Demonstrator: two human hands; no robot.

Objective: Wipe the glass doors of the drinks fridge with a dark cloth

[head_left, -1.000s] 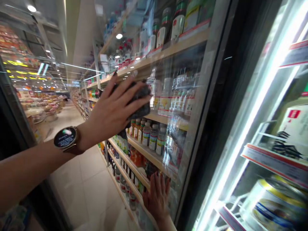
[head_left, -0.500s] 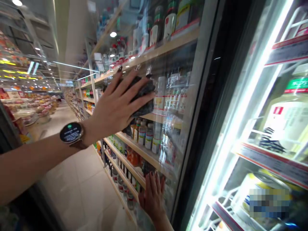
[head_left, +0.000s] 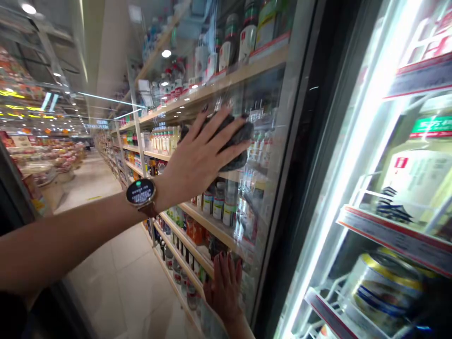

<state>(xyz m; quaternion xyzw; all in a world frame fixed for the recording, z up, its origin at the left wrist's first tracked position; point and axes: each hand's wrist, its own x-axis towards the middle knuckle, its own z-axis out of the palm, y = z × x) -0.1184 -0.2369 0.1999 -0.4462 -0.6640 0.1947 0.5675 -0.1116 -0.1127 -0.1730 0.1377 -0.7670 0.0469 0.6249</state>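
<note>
My left hand [head_left: 203,153] presses a crumpled dark grey cloth [head_left: 235,143] flat against the glass door [head_left: 268,89] of a drinks cooler, its fingers spread over the cloth. A round smartwatch [head_left: 140,192] on a brown strap sits on that wrist. Lower down, my right hand [head_left: 225,289] rests flat on the same glass with its fingers apart and nothing in it. Behind the glass stand bottled drinks [head_left: 219,200] on wooden shelves [head_left: 212,89], partly hidden by reflections.
A black door frame [head_left: 300,165] runs along the right of the glass, beside a lit cooler section holding cartons and a can [head_left: 384,287]. To the left, a tiled aisle floor [head_left: 113,278] runs past long shelves toward produce displays [head_left: 52,160].
My left hand has slid to the right across the glass, carrying the cloth with it. My right hand stays in about the same place.
</note>
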